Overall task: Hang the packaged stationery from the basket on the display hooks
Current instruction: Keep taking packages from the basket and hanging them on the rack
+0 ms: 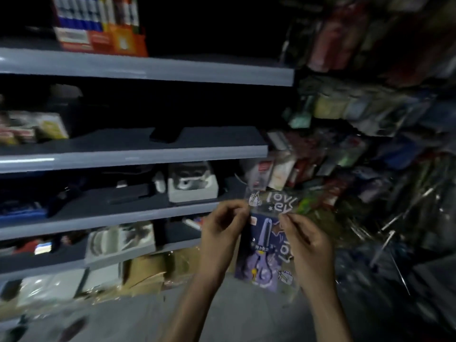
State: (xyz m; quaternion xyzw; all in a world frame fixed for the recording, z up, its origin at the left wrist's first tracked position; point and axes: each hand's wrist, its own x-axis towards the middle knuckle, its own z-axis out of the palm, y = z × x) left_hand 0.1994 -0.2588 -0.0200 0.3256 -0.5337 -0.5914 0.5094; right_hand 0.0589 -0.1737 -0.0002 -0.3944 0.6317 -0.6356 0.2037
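Both my hands hold up a purple stationery pack (265,245) with a clear header printed with white letters. My left hand (222,230) pinches the pack's top left corner. My right hand (306,239) pinches its top right edge. The pack hangs upright in front of me, left of a wall of display hooks (392,233) crowded with hanging packets (345,154). Several bare metal hook rods stick out at the lower right. No basket is in view.
Grey shelves (138,151) run across the left, stacked with boxes and trays. An orange and blue box (98,23) stands on the top shelf. Cardboard and plastic-wrapped goods (148,270) lie on the lowest level. The floor (234,312) below is grey.
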